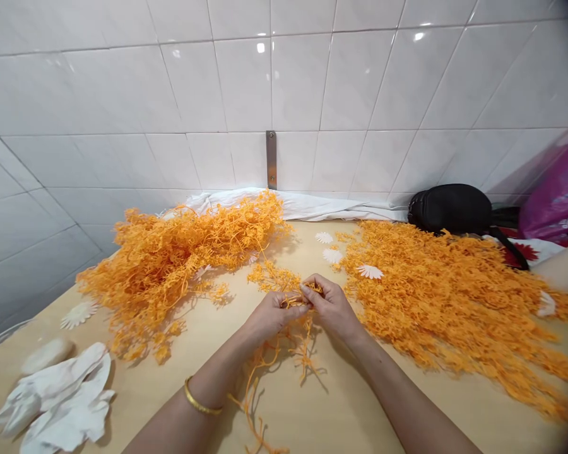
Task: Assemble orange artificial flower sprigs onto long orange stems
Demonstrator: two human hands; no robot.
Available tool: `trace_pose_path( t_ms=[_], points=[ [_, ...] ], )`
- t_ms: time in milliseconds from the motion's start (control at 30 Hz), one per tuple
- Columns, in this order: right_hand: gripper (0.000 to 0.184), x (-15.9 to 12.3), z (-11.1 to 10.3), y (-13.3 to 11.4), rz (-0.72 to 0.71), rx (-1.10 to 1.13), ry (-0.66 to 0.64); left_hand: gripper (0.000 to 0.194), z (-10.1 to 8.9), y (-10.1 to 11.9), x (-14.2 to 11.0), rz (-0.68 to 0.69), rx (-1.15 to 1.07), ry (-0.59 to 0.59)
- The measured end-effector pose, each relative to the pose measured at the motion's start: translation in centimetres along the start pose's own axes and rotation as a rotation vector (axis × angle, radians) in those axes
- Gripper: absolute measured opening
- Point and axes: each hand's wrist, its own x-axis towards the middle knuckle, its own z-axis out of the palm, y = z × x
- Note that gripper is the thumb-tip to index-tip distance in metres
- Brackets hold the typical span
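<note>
My left hand (281, 312) and my right hand (327, 302) meet over the middle of the table, both with fingers pinched on an orange artificial sprig (272, 277). Its fluffy top spreads away from me, and thin orange stems hang down below my hands toward the table's near side. Left of my hands rises a tall, loose heap of the same orange sprigs (170, 258). To the right lies a flatter, wider pile of orange sprigs (435, 290). The exact spot between my fingertips is partly hidden.
White petal-shaped pieces (370, 272) lie around the piles. Crumpled white cloth (71, 397) rests at the front left. A black pouch (449, 208) and a purple bag (556, 189) stand at the back right. Another person's arm (561, 268) reaches in there. A tiled wall (293, 82) closes the back.
</note>
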Motion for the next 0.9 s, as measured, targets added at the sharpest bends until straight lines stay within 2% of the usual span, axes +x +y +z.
trace_pose_path(
  t_ms=[200, 300, 433, 567, 733, 900],
  points=[
    [0.014, -0.3, 0.6, -0.5, -0.174, -0.339, -0.04, 0.02, -0.3, -1.1, 0.5, -0.017, 0.075, 0.098],
    [0.014, -0.2, 0.6, -0.1, -0.245, -0.477, 0.04, 0.022, -0.1, -0.5, 0.4, -0.013, 0.118, 0.068],
    [0.017, -0.4, 0.8, -0.1, -0.178, -0.473, 0.28, 0.022, 0.4, 1.0, 0.3, 0.031, 0.113, 0.029],
    [0.018, -0.6, 0.8, -0.8, -0.082, -0.404, 0.415, 0.021, 0.8, 1.7, 0.5, 0.1, 0.084, 0.041],
    [0.02, -0.4, 0.9, -1.6, -0.094, -0.405, 0.512, 0.019, 1.0, 1.7, 0.7, 0.114, 0.019, 0.067],
    [0.021, 1.3, 1.1, -1.4, -0.093, -0.482, 0.514, 0.018, 0.8, 1.4, 0.8, 0.163, -0.044, 0.097]
  ],
)
